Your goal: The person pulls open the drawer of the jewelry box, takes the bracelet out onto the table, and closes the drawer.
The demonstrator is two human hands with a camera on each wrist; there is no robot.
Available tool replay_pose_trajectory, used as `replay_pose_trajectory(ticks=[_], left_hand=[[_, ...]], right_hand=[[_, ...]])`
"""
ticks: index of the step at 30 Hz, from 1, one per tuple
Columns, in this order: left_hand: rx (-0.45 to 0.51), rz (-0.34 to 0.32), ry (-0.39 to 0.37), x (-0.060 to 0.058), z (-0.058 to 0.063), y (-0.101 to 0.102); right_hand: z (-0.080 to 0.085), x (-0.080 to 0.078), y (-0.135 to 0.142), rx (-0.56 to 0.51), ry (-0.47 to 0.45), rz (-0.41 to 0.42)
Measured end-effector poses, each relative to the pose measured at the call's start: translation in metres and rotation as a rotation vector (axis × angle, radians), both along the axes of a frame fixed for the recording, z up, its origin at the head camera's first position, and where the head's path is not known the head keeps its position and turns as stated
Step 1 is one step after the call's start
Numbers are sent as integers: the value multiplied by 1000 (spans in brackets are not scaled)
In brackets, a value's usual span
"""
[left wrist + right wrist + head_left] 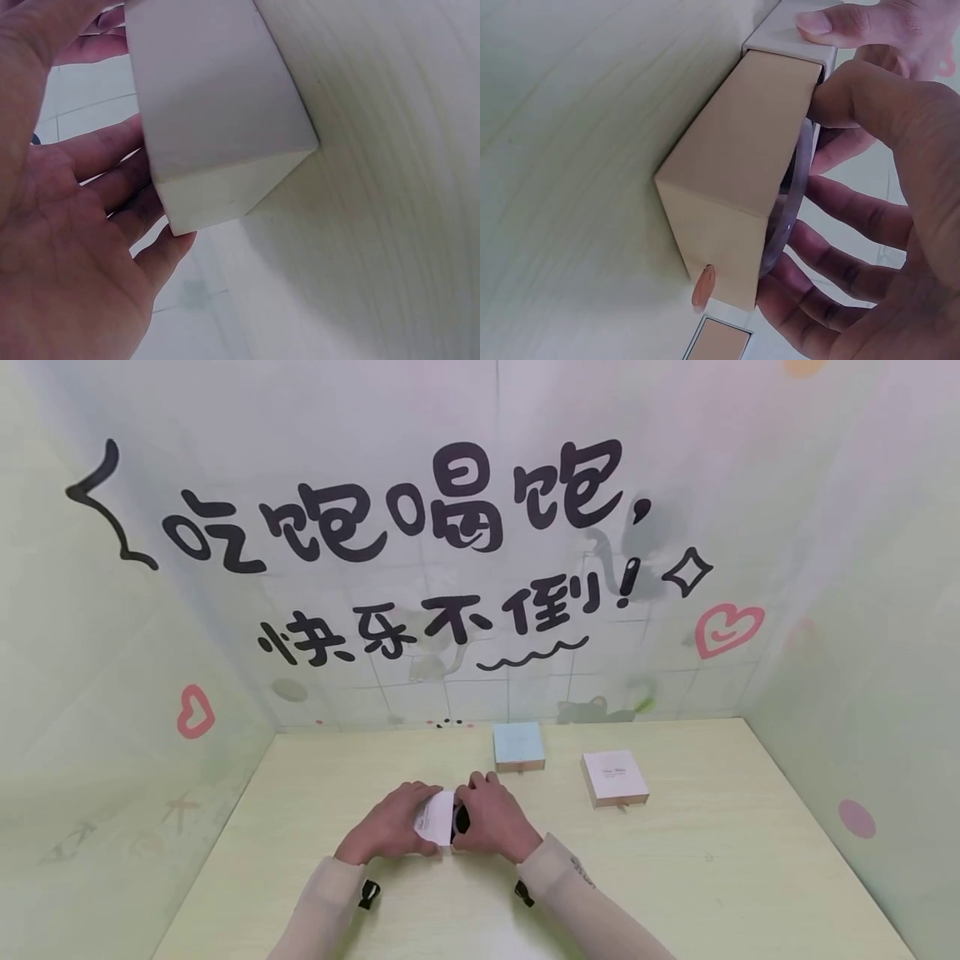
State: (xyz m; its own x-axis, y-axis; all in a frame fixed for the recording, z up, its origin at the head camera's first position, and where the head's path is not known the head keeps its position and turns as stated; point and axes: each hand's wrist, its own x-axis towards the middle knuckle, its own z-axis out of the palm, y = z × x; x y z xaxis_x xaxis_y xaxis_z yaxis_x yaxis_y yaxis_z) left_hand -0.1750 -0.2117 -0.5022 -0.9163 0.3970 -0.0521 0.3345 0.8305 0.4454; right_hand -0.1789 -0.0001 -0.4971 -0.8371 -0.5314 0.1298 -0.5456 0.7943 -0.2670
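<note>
A white drawer-style box sits on the table between both hands. My left hand [393,822] grips its white sleeve [435,817], thumb on the near side and fingers on the far side. In the right wrist view the tan drawer [739,127] stands partly out of the sleeve, with a small brown pull tab [703,290] on its end. A glossy greyish-purple curved piece, looking like a bangle [801,176], rises past the drawer's open top over a dark inside. My right hand [491,817] pinches it with thumb and fingers; its far part is hidden.
A light blue box [519,743] stands behind the hands, near the back wall. Farther right is a white box [615,775] with printed lettering and a pull tab. Printed curtain-like walls enclose the pale wooden table [712,860] at the back and sides.
</note>
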Motion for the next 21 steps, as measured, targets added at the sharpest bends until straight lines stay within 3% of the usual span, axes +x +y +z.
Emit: replay_pose_trajectory(ticks=[15,21], left_hand=[[7,-4,-3,0,1,0],[8,-12,3,-1,0,0]], right_hand=[[-6,4,3,-45,59,-7],[-9,5,6,-158,62,-13]])
